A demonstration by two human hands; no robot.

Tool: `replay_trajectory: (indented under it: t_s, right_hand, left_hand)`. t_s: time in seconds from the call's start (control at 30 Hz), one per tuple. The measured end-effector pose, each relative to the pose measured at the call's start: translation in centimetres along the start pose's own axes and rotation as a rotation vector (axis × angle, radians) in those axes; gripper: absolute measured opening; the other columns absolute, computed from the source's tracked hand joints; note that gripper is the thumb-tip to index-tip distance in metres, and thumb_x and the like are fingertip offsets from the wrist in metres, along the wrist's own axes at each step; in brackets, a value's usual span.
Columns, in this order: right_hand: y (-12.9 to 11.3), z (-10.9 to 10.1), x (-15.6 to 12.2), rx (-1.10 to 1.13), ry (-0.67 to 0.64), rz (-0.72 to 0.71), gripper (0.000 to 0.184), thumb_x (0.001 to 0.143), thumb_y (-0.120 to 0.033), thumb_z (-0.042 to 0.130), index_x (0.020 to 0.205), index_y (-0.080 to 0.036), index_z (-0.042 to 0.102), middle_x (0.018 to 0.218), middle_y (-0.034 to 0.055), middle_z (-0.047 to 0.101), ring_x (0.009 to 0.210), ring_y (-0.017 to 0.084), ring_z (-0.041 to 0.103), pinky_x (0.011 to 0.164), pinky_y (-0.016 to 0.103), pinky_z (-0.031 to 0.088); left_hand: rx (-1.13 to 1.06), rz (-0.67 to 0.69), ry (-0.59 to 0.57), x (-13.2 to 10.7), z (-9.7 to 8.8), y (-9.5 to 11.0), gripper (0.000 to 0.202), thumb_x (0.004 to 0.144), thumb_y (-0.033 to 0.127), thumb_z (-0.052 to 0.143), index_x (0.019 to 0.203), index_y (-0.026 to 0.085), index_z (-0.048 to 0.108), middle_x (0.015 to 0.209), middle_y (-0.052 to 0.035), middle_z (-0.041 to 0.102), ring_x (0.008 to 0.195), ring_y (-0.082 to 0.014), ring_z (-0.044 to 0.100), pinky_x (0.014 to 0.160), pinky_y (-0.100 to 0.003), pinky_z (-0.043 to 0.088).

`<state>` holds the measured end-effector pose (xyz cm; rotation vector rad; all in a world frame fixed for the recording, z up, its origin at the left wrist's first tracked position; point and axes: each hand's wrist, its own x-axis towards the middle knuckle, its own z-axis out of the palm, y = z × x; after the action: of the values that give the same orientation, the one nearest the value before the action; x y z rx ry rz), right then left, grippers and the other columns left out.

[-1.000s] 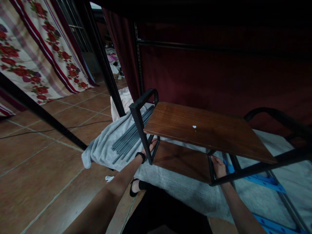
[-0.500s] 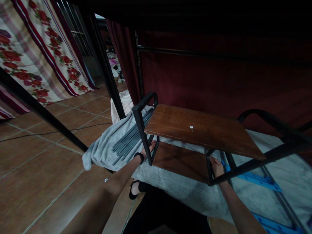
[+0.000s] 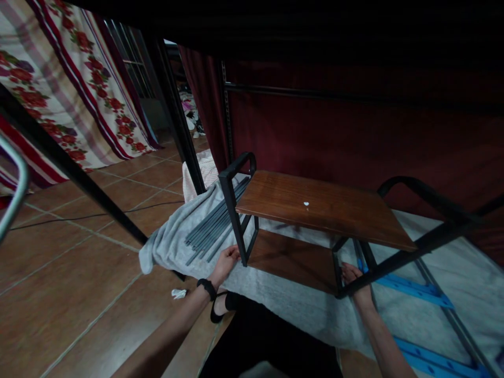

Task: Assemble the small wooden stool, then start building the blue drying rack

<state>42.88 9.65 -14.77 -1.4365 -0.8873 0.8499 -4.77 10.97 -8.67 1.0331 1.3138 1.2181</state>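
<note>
A two-tier shelf rack with brown wooden boards (image 3: 321, 210) and a black metal frame (image 3: 233, 223) stands on a grey blanket (image 3: 287, 291). My left hand (image 3: 225, 265), with a black band on the wrist, is at the outer side of the frame's lower left corner. Its fingers are drawn together against the leg; anything pinched in them is too small to make out. At the lower right end, my right hand (image 3: 357, 283) has curled fingers around the frame's bottom part, partly hidden by the black bars. The lower board (image 3: 293, 260) lies between both hands.
Thin grey rods (image 3: 214, 223) lie in a bundle on the blanket to the left. Blue strips on grey rails (image 3: 417, 291) lie at the right. Black posts (image 3: 173, 105) and an overhead frame surround the space. A white scrap (image 3: 179, 294) is on the tiled floor (image 3: 98, 294).
My left hand has pulled back from inside the left frame to its outer lower corner. My right hand stays at the right end. The view has shifted slightly.
</note>
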Motion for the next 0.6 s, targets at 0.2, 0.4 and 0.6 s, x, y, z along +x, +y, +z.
replay_trajectory:
  t_s: [0.2,0.4,0.6]
  right_hand:
    - [0.4,-1.9,-4.3,-0.032,0.095,0.067,0.040,0.062,-0.052,0.073,0.089,-0.021,0.072,0.088,0.0056,0.074,0.080,0.023,0.069,0.069,0.032,0.058]
    - [0.3,-1.6,-8.0,-0.155,0.027,0.044,0.037,0.069,-0.056,0.066,0.085,-0.023,0.071,0.082,0.0051,0.073,0.072,0.023,0.067,0.064,0.031,0.056]
    - [-1.1,-1.1,-9.4,-0.332,0.003,-0.062,0.043,0.076,-0.062,0.059,0.088,-0.024,0.073,0.080,0.0060,0.073,0.078,0.026,0.068,0.072,0.036,0.055]
  left_hand:
    - [0.255,0.131,-0.028,-2.8,-0.6,-1.2,0.021,0.075,0.039,0.061,0.075,0.019,0.069,0.075,-0.0057,0.066,0.075,-0.0208,0.061,0.073,-0.033,0.050]
    - [0.484,0.302,-0.026,-3.4,-0.5,-1.3,0.020,0.080,0.032,0.055,0.075,0.021,0.071,0.085,-0.0089,0.068,0.088,-0.0252,0.063,0.086,-0.038,0.050]
    - [0.475,0.284,-0.022,-2.9,-0.6,-1.2,0.025,0.081,0.039,0.055,0.072,0.020,0.069,0.081,-0.0093,0.067,0.084,-0.0262,0.064,0.084,-0.040,0.051]
